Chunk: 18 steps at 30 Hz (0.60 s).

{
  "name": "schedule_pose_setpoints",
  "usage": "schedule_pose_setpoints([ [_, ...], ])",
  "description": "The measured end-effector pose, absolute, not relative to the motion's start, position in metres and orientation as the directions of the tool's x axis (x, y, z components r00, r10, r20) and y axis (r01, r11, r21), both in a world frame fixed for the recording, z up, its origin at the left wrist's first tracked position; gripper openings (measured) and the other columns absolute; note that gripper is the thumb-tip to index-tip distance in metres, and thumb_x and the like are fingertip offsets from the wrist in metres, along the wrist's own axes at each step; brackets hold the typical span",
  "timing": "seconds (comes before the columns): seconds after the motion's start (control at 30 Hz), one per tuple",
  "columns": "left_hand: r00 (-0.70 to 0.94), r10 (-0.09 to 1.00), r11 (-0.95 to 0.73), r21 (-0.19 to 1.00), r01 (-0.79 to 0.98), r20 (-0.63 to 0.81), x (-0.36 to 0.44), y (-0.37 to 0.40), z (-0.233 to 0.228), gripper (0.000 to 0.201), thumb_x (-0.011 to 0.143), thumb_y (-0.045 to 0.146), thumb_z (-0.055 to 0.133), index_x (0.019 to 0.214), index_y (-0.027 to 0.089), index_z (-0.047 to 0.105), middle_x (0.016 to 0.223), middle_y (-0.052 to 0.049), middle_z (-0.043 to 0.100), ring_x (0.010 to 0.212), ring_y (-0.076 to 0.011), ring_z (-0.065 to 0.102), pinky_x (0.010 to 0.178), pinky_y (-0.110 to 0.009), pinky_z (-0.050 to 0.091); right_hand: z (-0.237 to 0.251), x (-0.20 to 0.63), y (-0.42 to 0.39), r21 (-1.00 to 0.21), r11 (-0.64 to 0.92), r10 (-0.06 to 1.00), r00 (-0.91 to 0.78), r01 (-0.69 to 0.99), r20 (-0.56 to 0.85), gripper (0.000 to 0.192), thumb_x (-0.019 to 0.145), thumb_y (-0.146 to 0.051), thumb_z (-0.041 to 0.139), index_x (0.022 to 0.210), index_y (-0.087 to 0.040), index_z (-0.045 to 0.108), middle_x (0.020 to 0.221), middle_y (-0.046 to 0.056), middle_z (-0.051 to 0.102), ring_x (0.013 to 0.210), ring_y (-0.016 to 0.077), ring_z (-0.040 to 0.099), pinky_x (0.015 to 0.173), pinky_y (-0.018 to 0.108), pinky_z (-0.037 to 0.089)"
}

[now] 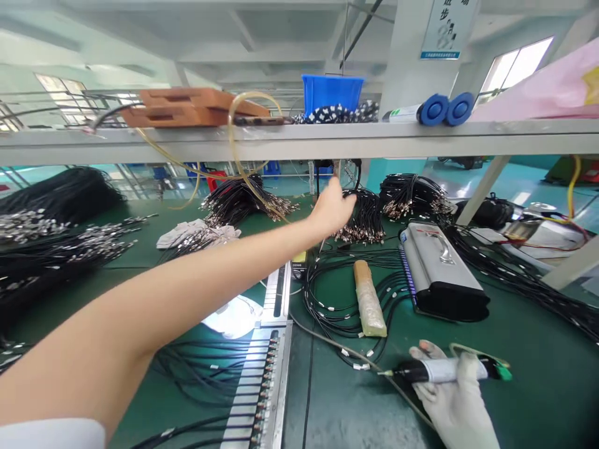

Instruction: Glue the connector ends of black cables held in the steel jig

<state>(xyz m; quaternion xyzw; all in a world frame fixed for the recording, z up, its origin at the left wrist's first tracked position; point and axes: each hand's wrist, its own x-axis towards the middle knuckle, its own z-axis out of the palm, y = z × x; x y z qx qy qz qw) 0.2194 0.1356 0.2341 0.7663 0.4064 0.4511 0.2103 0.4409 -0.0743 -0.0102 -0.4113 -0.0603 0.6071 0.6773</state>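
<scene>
We see a wide green work mat (515, 386) covering the bench, and above it a long grey metal shelf (299, 140) running across the whole view. On the shelf stand a blue plastic bin (332, 92), a stack of brown wooden blocks (187, 106) and a white tube with two round blue caps (435, 111). On the mat, large heaps of black cable with silver connector ends (56, 243) lie at the far left, and more bundles sit along the back. A grey metal case with a chrome handle (440, 265) rests right of centre, well apart from a long silver fixture with a row of slots (262, 380) that runs toward us near the middle. Between them lies a tan, wrapped cylindrical bar (369, 298), laid over loops of thin black wire.

Our bare left hand (332, 209) is stretched far forward under the shelf, its fingers curled at a hanging bundle of short black cables with metal tips (367, 215); the hand touches the bundle's left side, but we cannot tell whether the fingers have closed around any cable.

Our right hand, in a white glove (456, 396), lies low at the near right edge. It is wrapped firmly around a black and white pen-shaped tool with a green end (449, 370), held roughly level, its thin tip pointing left just above the mat.
</scene>
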Motion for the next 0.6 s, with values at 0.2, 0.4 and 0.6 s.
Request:
schedule_pose_setpoints([
  [0.2, 0.682, 0.712, -0.682, 0.396, 0.615, 0.167, 0.112, -0.008, 0.186, 0.028, 0.091, 0.024, 0.047, 0.117, 0.02, 0.057, 0.118, -0.009, 0.062, 0.098, -0.0224, 0.061, 0.086, -0.037, 0.049, -0.009, 0.444, -0.071, -0.739, -0.074, 0.957, 0.161, -0.67, -0.241, 0.061, 0.061, -0.078, 0.069, 0.081, -0.021, 0.062, 0.071, 0.007, 0.071, 0.034, 0.0088, 0.042, 0.028, 0.021, 0.031],
  [0.4, 0.708, 0.693, -0.575, 0.489, 0.656, -0.134, 0.017, -0.13, 0.148, 0.024, 0.095, 0.031, 0.043, 0.094, 0.023, 0.066, 0.088, -0.003, 0.068, 0.081, -0.0171, 0.063, 0.077, -0.026, 0.049, 0.017, 0.401, -0.095, -0.776, -0.032, 0.982, 0.126, -0.63, -0.143, 0.045, 0.06, -0.036, 0.09, 0.095, -0.024, 0.065, 0.093, 0.002, 0.073, 0.062, 0.0097, 0.06, 0.061, 0.024, 0.052],
  [0.6, 0.687, 0.722, -0.551, 0.533, 0.642, -0.081, -0.039, -0.164, 0.096, 0.021, 0.094, 0.027, 0.045, 0.092, 0.026, 0.066, 0.088, -0.001, 0.068, 0.08, -0.0167, 0.063, 0.076, -0.026, 0.05, 0.044, 0.329, -0.108, -0.851, -0.092, 0.996, -0.039, -0.517, -0.084, 0.042, 0.068, -0.037, 0.084, 0.1, -0.021, 0.063, 0.099, 0.006, 0.073, 0.064, 0.0095, 0.061, 0.056, 0.021, 0.047],
])
